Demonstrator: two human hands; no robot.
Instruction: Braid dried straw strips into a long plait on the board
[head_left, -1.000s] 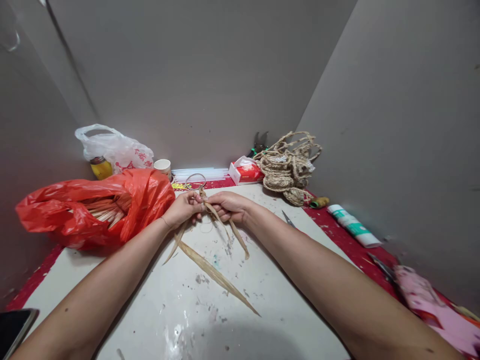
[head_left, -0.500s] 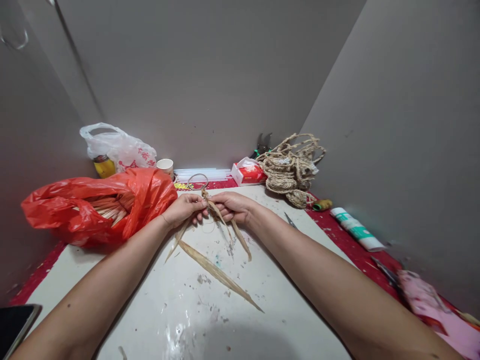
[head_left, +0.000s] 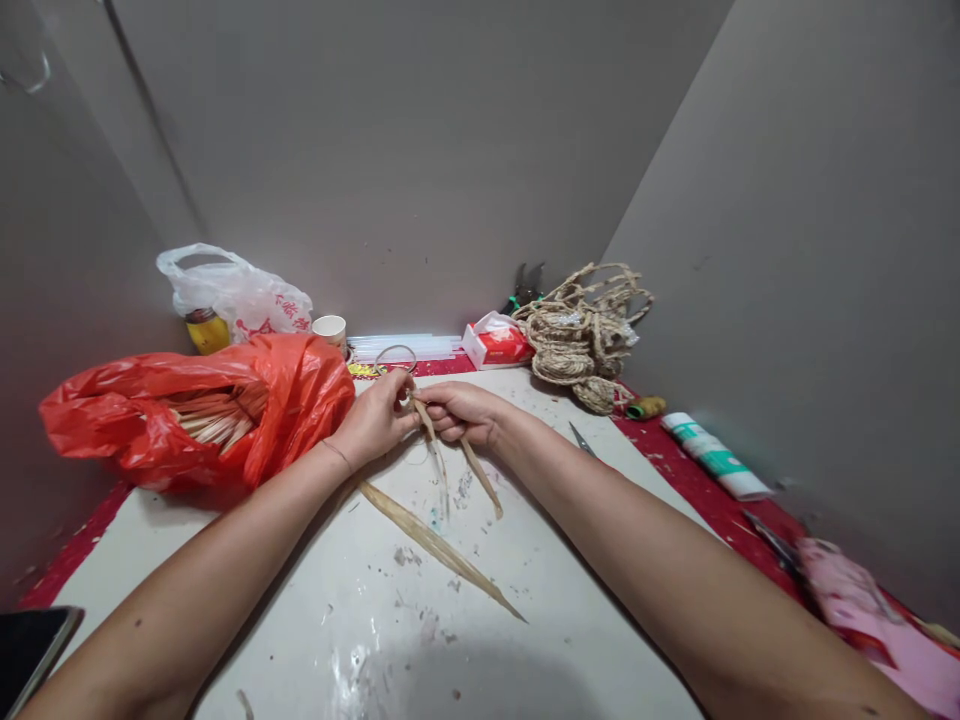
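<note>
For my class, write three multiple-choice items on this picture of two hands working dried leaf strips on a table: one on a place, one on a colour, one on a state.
1. Where does the coiled straw rope lie?
A. at the table's far right, by the wall
B. inside the red bag
C. under the left forearm

2. What colour is the plastic bag holding the bundle of dried strips?
A. blue
B. red
C. black

3. How do the left hand and right hand stand to the dried leaf strips?
A. both rest flat, apart from them
B. only one touches them
C. both pinch them together

Answers: 1 A, the rope sits beside the tissue pack near the wall. 2 B, the bag is bright red. 3 C, both hands' fingers close on the strips where they meet.
</note>
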